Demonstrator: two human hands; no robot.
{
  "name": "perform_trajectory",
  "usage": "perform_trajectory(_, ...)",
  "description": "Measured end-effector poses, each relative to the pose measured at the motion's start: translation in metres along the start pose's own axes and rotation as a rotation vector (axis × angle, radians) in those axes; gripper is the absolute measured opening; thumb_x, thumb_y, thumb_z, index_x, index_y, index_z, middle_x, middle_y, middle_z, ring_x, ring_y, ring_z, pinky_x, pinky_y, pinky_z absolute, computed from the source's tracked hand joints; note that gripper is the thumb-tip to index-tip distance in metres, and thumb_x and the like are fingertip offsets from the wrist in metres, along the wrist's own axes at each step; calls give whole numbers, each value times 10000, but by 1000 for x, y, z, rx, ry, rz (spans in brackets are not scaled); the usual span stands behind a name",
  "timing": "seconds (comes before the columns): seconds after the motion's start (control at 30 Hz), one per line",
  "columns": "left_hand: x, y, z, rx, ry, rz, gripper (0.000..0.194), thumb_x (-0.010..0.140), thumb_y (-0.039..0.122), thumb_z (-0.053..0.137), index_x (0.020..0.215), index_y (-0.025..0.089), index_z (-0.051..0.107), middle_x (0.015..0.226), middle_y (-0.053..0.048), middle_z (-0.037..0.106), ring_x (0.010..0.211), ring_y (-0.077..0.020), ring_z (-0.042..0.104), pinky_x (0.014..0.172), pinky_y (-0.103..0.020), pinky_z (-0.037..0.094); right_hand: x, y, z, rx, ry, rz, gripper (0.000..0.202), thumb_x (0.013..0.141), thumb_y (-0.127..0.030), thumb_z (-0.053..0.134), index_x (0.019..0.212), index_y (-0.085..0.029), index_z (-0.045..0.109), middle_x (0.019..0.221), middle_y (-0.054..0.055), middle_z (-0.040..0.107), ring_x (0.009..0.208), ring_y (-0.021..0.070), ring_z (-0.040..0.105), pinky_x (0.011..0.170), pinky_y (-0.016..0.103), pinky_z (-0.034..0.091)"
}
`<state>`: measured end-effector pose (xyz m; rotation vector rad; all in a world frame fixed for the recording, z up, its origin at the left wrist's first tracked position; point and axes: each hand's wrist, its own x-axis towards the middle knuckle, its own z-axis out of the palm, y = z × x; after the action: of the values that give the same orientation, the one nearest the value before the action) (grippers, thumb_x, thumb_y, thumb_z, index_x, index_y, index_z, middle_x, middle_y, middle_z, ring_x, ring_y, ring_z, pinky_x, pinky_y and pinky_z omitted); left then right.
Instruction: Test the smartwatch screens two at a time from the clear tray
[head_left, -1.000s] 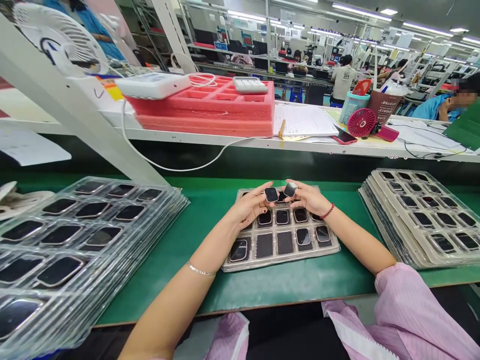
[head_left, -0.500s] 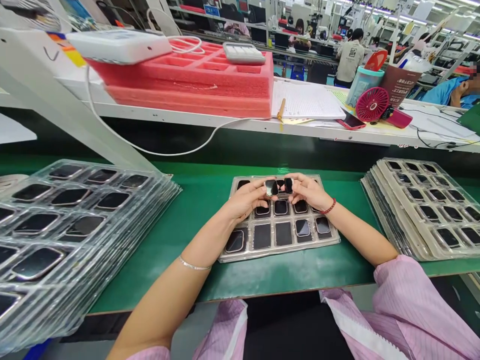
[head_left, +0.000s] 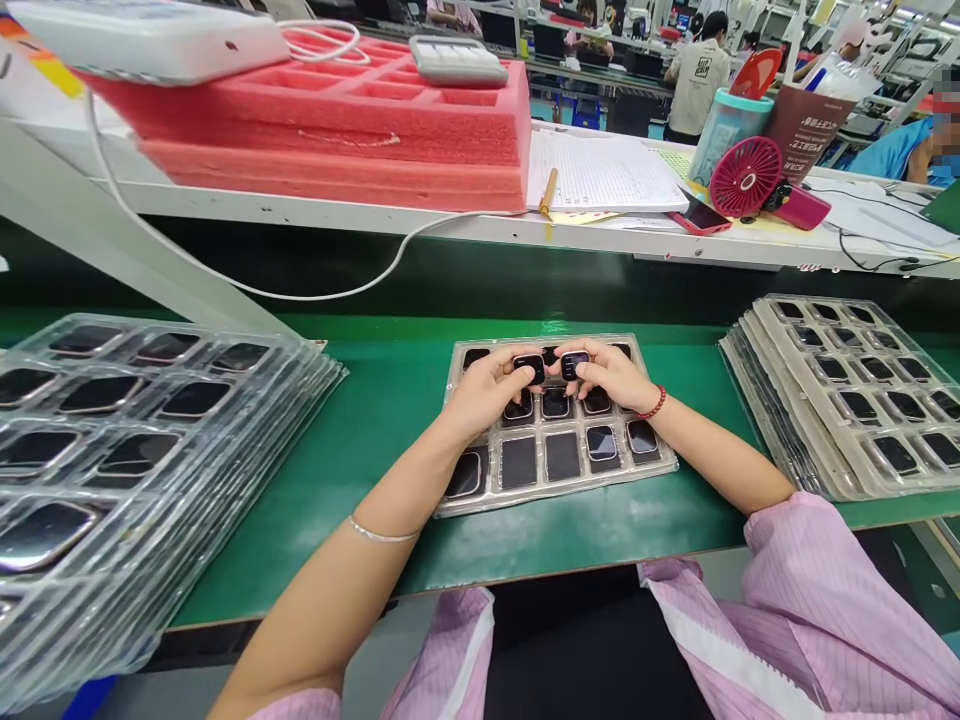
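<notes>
My left hand (head_left: 491, 388) is closed on a small black smartwatch case (head_left: 529, 368) with rounded corners, the thumb lying on its face. A matching watch case (head_left: 573, 364) is pinched in my right hand (head_left: 611, 375), with the thumb at its lower edge. Both pieces are held side by side, dark faces turned up toward me, above a clear plastic tray (head_left: 540, 490). More dark square watch faces lie in the tray's compartments, and two front compartments hold none. My hands hide part of the tray's back rows.
Stacked clear trays (head_left: 247, 440) with watch faces stand at the left. Another tray stack (head_left: 840, 400) is at the right. Above the green bench (head_left: 360, 440) runs a white shelf with red foam (head_left: 337, 140), papers (head_left: 607, 175), a pink fan (head_left: 745, 177) and a hanging white cable (head_left: 300, 297).
Both watch cases have been turned so their dark faces now point up toward me. My thumbs now lie over them. The whole view has shifted slightly.
</notes>
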<state>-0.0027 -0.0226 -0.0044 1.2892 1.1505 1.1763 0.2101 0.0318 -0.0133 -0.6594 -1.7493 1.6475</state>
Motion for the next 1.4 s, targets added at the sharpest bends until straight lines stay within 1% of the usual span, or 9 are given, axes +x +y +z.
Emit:
perform_trajectory(0.1,-1,1,0,21,27,9,372,795,438,698,1020,143,723,883,-97,740,640,-192,669,511,-257,434,-1,-1,0,11,10,7,292,893,-404,634,1053,-162,602,959,77,759,611,111,678,548,206,567)
perform_trajectory(0.17,-2,1,-1,24,37,6,366,805,431,676,1025,143,725,945,-105,747,644,-182,666,510,-253,440,0,-1,-1,23,15,12,287,894,-406,624,1037,-159,601,911,70,760,577,105,666,534,202,558)
perform_trajectory(0.27,-2,2,0,0,20,-1,383,775,372,681,1090,155,707,1096,-105,730,734,-196,691,525,-250,474,0,-1,0,30,13,6,294,849,-341,658,1079,-169,595,1000,72,749,633,115,689,537,202,563)
perform_trajectory(0.33,-2,2,0,1,2,1,427,735,321,709,1128,153,688,1071,-101,733,772,-212,701,532,-247,484,0,-2,1,13,16,-7,325,817,-302,686,1101,-176,591,1067,75,733,681,120,700,546,199,567)
perform_trajectory(0.4,-2,0,1,18,-5,7,450,712,286,730,1135,143,678,1004,-98,743,757,-213,704,528,-240,472,-1,-2,2,-13,23,-9,327,820,-301,690,1104,-171,590,1039,72,730,667,113,693,543,193,563)
perform_trajectory(0.53,-1,-3,0,38,-8,6,389,742,298,722,1096,141,688,960,-101,758,685,-199,699,511,-240,432,-1,1,3,-56,22,16,311,856,-347,676,1093,-161,596,927,51,725,611,101,672,528,192,557)
perform_trajectory(0.93,0,-4,0,25,-8,-4,366,728,305,751,1057,157,695,927,-91,770,648,-186,686,502,-235,422,-3,0,6,-72,28,23,315,853,-365,696,1079,-167,603,899,34,729,577,87,649,535,194,569)
perform_trajectory(1.17,-1,-5,1,52,-11,9,349,744,290,718,1065,157,682,958,-88,766,659,-177,683,529,-242,449,-4,-1,7,-102,29,22,286,865,-335,671,1082,-158,608,897,38,726,573,83,645,541,193,571)
perform_trajectory(1.4,-1,-4,1,58,-10,0,354,739,293,737,1062,158,690,995,-94,750,656,-175,678,543,-248,457,-4,1,6,-117,20,27,275,878,-327,663,1091,-164,600,911,41,724,579,88,640,545,197,563)
